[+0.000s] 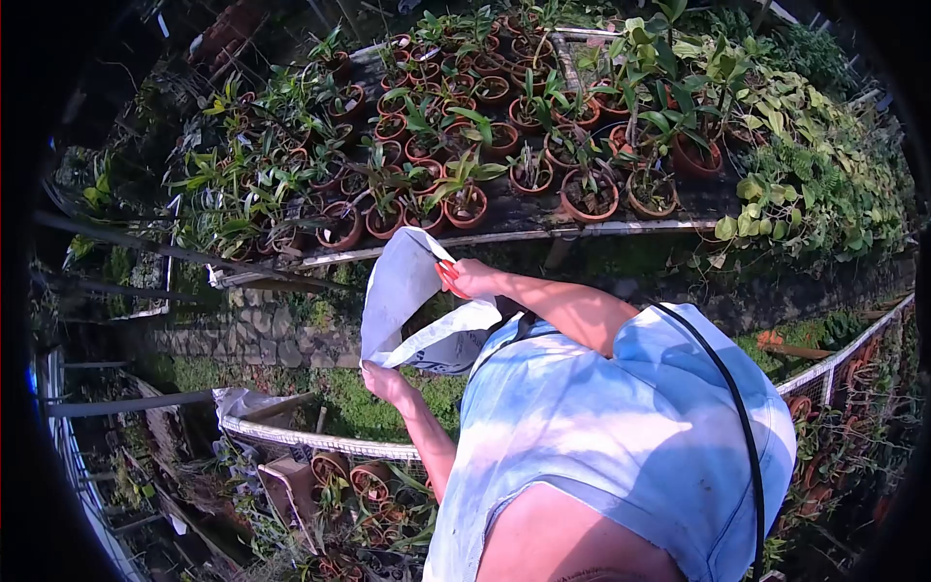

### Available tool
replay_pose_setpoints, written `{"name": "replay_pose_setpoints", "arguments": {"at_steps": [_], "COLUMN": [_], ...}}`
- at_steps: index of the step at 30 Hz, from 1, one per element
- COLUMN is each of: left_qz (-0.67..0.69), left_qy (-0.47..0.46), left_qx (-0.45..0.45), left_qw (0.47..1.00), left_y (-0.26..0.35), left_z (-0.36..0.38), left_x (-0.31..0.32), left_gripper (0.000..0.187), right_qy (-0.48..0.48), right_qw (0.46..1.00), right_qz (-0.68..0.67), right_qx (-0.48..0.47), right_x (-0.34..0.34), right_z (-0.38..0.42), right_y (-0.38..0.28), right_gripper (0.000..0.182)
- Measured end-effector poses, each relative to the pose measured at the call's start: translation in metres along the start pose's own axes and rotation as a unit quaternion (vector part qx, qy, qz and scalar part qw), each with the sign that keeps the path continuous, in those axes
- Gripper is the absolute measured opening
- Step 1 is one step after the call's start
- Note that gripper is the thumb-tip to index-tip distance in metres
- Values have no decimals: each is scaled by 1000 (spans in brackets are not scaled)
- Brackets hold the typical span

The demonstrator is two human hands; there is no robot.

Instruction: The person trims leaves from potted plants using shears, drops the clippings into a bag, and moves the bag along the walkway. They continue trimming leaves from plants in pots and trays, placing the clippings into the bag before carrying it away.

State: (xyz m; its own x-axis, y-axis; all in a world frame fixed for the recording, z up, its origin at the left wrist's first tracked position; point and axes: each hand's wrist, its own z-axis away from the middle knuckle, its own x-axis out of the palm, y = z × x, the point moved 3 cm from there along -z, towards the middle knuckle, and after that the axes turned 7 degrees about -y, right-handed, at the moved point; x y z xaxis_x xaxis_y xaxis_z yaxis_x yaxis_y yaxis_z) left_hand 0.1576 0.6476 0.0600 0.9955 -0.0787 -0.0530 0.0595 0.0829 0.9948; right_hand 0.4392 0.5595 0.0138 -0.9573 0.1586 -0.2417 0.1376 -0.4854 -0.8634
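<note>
Near: shirt [611,417], lower centre. Left hand [390,382], left of centre, pinches the lower rim of the white bag [396,286]. Right hand [471,278], at centre, fingers curled around red scissors [448,275] at the bag's upper rim. Bag gapes between both hands. Beyond: potted plants [467,204] on a bench [529,215], upper frame.

Open: stone path [257,339] beside white bag [393,291] | Blocked: bench edge [621,228], crowded pots [589,197], mesh rail [320,441]
</note>
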Motion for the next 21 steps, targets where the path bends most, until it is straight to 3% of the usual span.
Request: {"name": "replay_pose_setpoints", "arguments": {"at_steps": [3, 4, 7, 8, 13, 14, 16, 19, 21], "left_qz": [-12, -18, -57, -52, -47, -60, -69, -25, -73], "left_qy": [3, -1, -12, 31, 49, 62, 85, 105, 96], "left_qx": [25, 28, 3, -60, -66, -75, -81, -81, -66], "left_qw": [1000, 999, 998, 996, 996, 993, 991, 991, 990], "left_y": [-5, -6, -5, 3, 7, 5, -17, -30, -22], "left_z": [0, 1, 1, 1, 7, 7, -5, -1, 7], "left_x": [3, 6, 6, 9, 11, 14, 7, 3, 0], "left_gripper": [45, 45, 45, 47, 46, 46, 45, 43, 40], "right_qy": [-32, -27, -33, -23, 11, 1, -14, -52, -50], "right_qw": [998, 994, 996, 995, 994, 990, 979, 992, 992], "right_qz": [-4, 52, 15, 8, 52, -54, -119, 27, 8], "right_qx": [-55, -91, -77, -93, -96, -131, -165, -114, -113], "right_x": [-3, -3, -7, -5, 4, 9, 10, -6, -4], "right_z": [-4, -13, -12, -18, -47, -58, -66, -27, -24], "right_y": [-13, -14, -15, -10, 12, 31, 44, -1, -13], "right_gripper": [25, 25, 25, 22, 22, 21, 20, 23, 27]}}
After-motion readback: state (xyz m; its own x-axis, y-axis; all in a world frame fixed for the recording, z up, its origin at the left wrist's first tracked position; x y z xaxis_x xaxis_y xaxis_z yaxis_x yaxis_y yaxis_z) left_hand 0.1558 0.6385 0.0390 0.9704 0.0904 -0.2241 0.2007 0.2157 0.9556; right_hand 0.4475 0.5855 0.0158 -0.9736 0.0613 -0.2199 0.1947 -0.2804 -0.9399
